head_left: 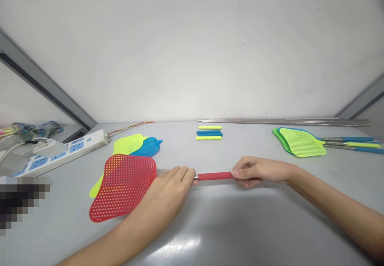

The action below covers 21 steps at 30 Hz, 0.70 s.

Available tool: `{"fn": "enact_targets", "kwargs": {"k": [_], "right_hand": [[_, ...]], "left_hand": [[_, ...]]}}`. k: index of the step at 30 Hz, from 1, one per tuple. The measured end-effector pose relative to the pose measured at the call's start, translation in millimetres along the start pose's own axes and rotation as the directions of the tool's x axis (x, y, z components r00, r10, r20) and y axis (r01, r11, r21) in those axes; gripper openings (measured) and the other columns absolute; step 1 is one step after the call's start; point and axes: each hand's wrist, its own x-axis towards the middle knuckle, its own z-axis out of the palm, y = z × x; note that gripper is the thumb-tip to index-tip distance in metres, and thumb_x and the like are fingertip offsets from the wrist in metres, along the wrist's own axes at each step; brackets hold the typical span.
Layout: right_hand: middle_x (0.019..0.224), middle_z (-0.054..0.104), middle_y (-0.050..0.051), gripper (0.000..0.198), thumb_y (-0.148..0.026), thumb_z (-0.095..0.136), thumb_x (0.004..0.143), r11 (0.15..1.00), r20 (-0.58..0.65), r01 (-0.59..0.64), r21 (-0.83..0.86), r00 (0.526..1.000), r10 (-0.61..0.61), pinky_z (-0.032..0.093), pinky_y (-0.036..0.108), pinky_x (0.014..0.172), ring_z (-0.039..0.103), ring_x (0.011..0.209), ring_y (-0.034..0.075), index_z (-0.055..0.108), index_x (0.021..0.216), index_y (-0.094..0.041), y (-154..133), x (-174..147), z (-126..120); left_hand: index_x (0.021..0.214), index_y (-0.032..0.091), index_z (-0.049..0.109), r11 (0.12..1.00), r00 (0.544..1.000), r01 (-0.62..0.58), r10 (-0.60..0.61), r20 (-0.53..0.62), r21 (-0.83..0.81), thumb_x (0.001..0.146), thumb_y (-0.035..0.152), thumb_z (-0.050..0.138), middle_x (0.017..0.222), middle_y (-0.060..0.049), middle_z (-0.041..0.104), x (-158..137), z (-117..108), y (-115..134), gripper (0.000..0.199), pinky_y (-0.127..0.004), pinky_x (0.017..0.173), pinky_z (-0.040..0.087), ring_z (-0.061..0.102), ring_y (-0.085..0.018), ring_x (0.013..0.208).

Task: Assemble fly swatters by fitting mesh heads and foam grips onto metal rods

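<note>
A red fly swatter point(123, 186) is held level above the grey table, its perforated head to the left. My left hand point(172, 188) is closed around the metal rod just beside that head, hiding most of the rod. At the other end, my right hand point(249, 172) grips the tip of the red handle sleeve point(214, 176) between thumb and fingers. A short bit of bare metal shows between my left hand and the sleeve. Behind the red head lie yellow swatter heads point(129, 143) and a blue swatter head point(148, 147).
Several yellow and blue handle sleeves point(209, 132) lie at the back middle. Fly swatters with handles point(306, 142) are stacked at the right. Thin metal rods point(285, 121) run along the wall. A power strip point(64, 152) with plugs sits at the left.
</note>
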Motion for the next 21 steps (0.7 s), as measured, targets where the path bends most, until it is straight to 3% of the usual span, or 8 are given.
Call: {"fn": "enact_targets", "kwargs": {"k": [8,11,17,21], "right_hand": [[0.062,0.041,-0.001,0.030,-0.037,0.037,0.081,0.951,0.158,-0.180,-0.249,0.962,0.224,0.029,0.018,0.047,0.036,0.053,0.006,0.056,0.081,-0.014,-2,-1,12],[0.068,0.045,0.000,0.030,-0.037,0.037,0.080,0.948,0.178,-0.252,-0.193,0.941,0.286,0.031,0.017,0.047,0.038,0.056,0.006,0.055,0.082,-0.014,8,4,20],[0.066,0.045,0.001,0.032,-0.044,0.037,0.078,0.959,0.164,-0.282,-0.040,0.945,0.285,0.032,0.015,0.044,0.042,0.059,0.008,0.050,0.077,-0.015,18,13,38],[0.060,0.039,-0.001,0.031,-0.044,0.039,0.077,0.957,0.108,-0.281,0.075,0.956,0.273,0.027,0.015,0.040,0.033,0.048,0.005,0.047,0.072,-0.015,15,14,48]], "left_hand": [[0.080,0.019,0.044,0.998,0.977,-0.066,0.069,0.200,-0.024,0.074,0.001,0.029,0.070,-0.002,0.052,-9,18,22,0.024,-0.029,0.047,0.037,0.050,-0.018,0.058],[0.078,0.019,0.045,0.999,0.973,-0.050,0.049,0.224,-0.003,0.076,0.003,0.029,0.068,-0.002,0.052,-13,27,27,0.022,-0.028,0.043,0.036,0.050,-0.019,0.055],[0.079,0.020,0.046,0.995,0.982,-0.060,0.072,0.174,-0.075,0.077,0.007,0.034,0.069,-0.001,0.053,-23,38,21,0.017,-0.029,0.046,0.037,0.051,-0.019,0.056],[0.077,0.019,0.047,0.995,0.986,-0.074,0.083,0.145,-0.067,0.077,0.008,0.033,0.068,-0.002,0.053,-25,42,17,0.018,-0.028,0.048,0.038,0.051,-0.018,0.056]]}}
